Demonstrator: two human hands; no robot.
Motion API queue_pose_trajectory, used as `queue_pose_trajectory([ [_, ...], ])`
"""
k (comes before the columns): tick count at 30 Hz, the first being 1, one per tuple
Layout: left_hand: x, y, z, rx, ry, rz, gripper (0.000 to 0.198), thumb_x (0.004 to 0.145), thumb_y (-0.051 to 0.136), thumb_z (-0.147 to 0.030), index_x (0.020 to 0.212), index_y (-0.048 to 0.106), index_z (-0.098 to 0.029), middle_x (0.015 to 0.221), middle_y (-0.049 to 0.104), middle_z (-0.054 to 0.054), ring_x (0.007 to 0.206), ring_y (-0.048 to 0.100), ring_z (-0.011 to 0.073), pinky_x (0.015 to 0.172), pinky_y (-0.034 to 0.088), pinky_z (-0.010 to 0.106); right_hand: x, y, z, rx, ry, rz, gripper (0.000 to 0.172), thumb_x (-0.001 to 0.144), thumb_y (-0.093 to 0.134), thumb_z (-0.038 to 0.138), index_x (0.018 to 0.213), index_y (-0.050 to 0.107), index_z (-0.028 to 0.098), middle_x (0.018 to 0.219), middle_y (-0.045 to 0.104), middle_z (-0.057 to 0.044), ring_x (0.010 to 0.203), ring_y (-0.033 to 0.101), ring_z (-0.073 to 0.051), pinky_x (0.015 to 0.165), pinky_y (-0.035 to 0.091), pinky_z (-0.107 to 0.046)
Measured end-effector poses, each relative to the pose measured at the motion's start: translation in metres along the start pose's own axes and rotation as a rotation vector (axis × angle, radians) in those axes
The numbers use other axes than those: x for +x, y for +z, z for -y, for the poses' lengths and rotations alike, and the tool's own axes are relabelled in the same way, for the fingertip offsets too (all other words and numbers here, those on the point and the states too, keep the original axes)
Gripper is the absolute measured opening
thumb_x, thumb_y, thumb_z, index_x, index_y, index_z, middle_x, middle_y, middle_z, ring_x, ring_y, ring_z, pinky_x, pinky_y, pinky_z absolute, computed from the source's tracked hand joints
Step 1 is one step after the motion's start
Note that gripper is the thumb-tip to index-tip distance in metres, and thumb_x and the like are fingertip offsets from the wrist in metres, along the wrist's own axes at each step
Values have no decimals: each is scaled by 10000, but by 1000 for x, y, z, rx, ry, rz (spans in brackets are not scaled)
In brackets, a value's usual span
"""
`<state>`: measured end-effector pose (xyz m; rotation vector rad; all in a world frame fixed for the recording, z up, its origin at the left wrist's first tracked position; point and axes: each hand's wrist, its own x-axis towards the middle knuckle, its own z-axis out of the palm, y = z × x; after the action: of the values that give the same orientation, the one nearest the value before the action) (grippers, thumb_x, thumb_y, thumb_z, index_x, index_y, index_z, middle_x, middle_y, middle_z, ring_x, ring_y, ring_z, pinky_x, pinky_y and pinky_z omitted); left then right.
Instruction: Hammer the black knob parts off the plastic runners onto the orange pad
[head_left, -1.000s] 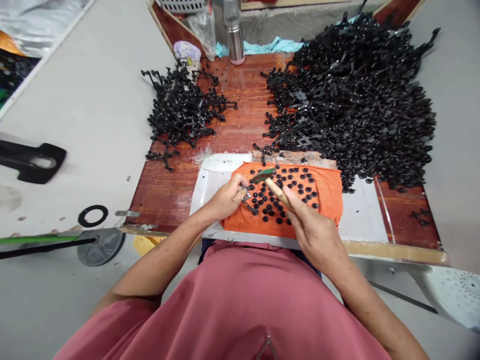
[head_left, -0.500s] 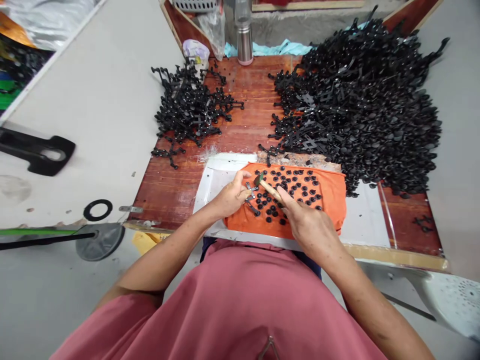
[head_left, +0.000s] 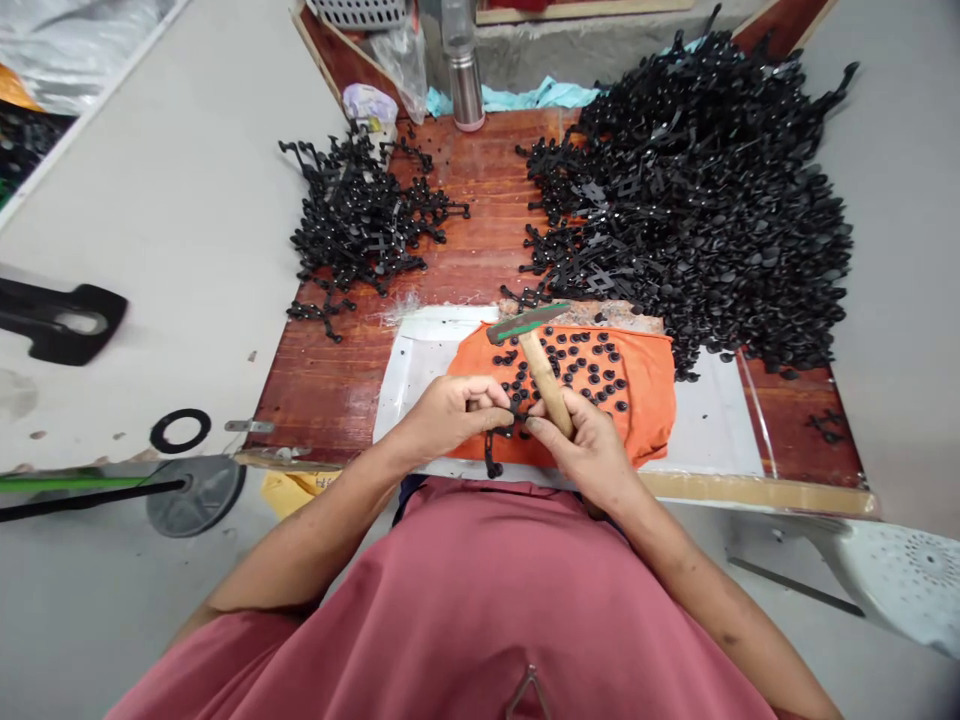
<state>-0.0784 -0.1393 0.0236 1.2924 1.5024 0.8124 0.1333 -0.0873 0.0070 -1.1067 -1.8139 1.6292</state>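
My left hand (head_left: 463, 415) pinches a small black jointed plastic piece (head_left: 492, 452) over the orange cloth (head_left: 651, 400). Opposite it, my right hand (head_left: 589, 440) keeps a hammer (head_left: 545, 380) in its grip, the wooden handle tilted up and the green-edged dark head pointing away from me. The thumb and fingertips of that hand also touch the black piece, close to my left fingertips. Several round black caps (head_left: 594, 380) stand in loose rows on the cloth. Fingers hide part of the piece.
A large heap of black plastic parts (head_left: 712, 210) rises at the right, and a smaller heap (head_left: 360, 215) lies at the left. Behind them stands a metal bottle (head_left: 466, 90). A stone slab (head_left: 630, 316) shows past the cloth. A white stool (head_left: 900, 570) is at lower right.
Both hands have drawn nearer to me and come together at the black piece. The hammer has swung from head-down by the piece to head-up above the cloth.
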Motion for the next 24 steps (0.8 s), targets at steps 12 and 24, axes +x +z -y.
queue_pose_trajectory([
  [12,-49,9,-2,508,0,-299,519,1034,574,-379,1531,508,-243,1092,741,71,1008,696,239,935,537,368,-7,11,-5,202,107,-58,232,825,749,417,837,612,230,620,458,86,516,330,-96,492,312,-253],
  [24,-21,9,24,-536,-265,-146,494,822,814,-546,1075,591,-185,599,587,-82,434,547,90,459,454,195,-21,-11,-15,8,-21,-11,254,964,682,383,1183,728,265,1158,783,-27,1076,717,-219,968,537,-353],
])
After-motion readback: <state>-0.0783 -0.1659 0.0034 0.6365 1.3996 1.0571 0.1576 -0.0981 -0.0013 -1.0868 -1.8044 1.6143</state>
